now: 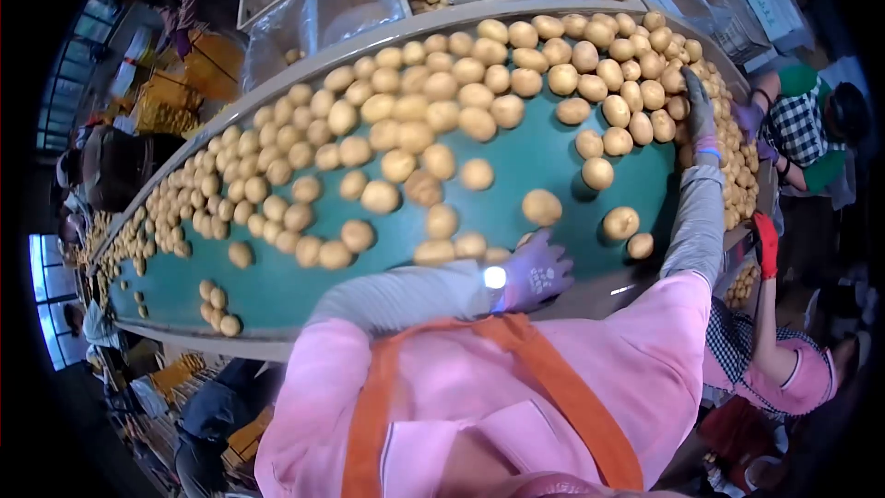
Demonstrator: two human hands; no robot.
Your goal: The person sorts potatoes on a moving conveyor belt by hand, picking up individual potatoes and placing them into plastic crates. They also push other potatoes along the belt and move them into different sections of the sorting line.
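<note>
Above the belt [539, 152], left hand [539, 269] fingers open; right hand [701, 115] open, fingertips blurred.

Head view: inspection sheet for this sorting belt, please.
Surface: green belt, bare in patches.
Job's things: potatoes crowd the far side, with loose ones nearer.
Clutter: nothing seen.
Hands: left hand gloved, at the near edge, grip unclear; right hand gloved, open, laid on the potatoes at right.
Cables: nothing seen.
Surroundings: person in checked sleeves at right; bins behind the belt.
</note>
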